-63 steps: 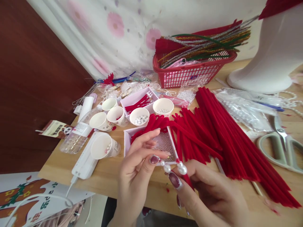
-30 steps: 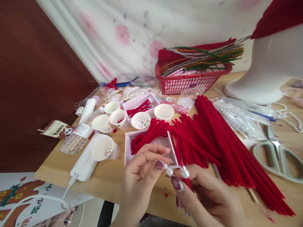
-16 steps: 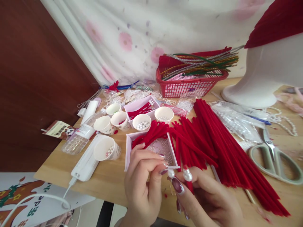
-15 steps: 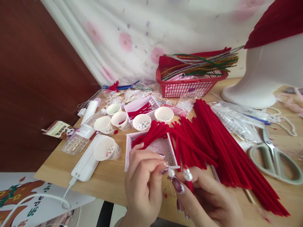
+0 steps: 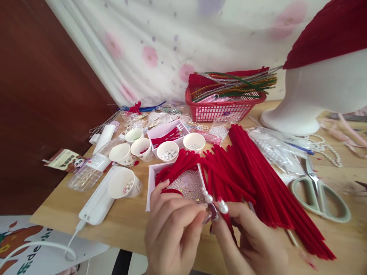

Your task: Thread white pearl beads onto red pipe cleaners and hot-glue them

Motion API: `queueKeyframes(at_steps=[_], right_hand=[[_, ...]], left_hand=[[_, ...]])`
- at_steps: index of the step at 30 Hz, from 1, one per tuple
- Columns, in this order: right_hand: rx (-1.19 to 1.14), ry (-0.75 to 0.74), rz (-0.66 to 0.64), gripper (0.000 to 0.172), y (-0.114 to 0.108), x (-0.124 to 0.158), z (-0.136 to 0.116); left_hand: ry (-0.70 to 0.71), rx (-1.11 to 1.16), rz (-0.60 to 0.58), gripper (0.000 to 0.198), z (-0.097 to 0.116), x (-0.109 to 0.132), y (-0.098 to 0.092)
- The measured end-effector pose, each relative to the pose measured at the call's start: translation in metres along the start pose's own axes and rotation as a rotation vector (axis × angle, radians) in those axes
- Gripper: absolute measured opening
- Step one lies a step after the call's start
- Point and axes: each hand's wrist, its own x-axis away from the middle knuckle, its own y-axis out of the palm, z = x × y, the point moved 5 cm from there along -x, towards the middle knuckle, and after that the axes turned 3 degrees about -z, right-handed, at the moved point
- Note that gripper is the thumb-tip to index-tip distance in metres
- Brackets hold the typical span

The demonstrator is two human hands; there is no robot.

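My right hand (image 5: 252,240) is closed around a red pipe cleaner (image 5: 227,219), whose top end carries a large white pearl bead (image 5: 223,207). Against the right thumb, the fingertips of my left hand (image 5: 174,229) are pinched together at a short row of smaller pearl beads (image 5: 208,198) that stands up from between the fingers. How those beads are joined below is hidden. Just beyond the hands lies a white tray (image 5: 148,191) with small pearl beads and red pipe cleaner pieces (image 5: 183,164) in it.
Paper cups (image 5: 169,151) of beads stand behind the tray. Long red pipe cleaners (image 5: 269,183) and scissors (image 5: 318,198) lie to the right. A red basket (image 5: 226,110) and a white mannequin stand (image 5: 301,103) are at the back. At left are a power strip (image 5: 99,202) and a plastic bottle (image 5: 91,168).
My fingertips have drawn together, and the row of smaller pearls now stands up above them. The view has shifted slightly; both hands stay in front of the tray.
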Motion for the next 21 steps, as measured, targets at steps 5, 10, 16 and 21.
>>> queueKeyframes(at_steps=[5, 10, 16, 21], right_hand=[[-0.221, 0.289, 0.013, 0.021, -0.007, -0.011, 0.016], [-0.528, 0.571, 0.000, 0.040, -0.008, -0.014, 0.026], [-0.635, 0.553, -0.063, 0.037, -0.009, -0.014, 0.033], [-0.592, 0.575, -0.007, 0.043, -0.014, -0.010, 0.033]], left_hand=[[-0.052, 0.161, 0.130, 0.022, -0.013, 0.006, -0.018], [-0.241, 0.362, 0.187, 0.013, -0.033, 0.014, -0.017], [-0.653, 0.754, 0.104, 0.033, -0.035, 0.018, 0.008], [-1.053, 1.018, 0.042, 0.034, -0.030, 0.024, 0.033]])
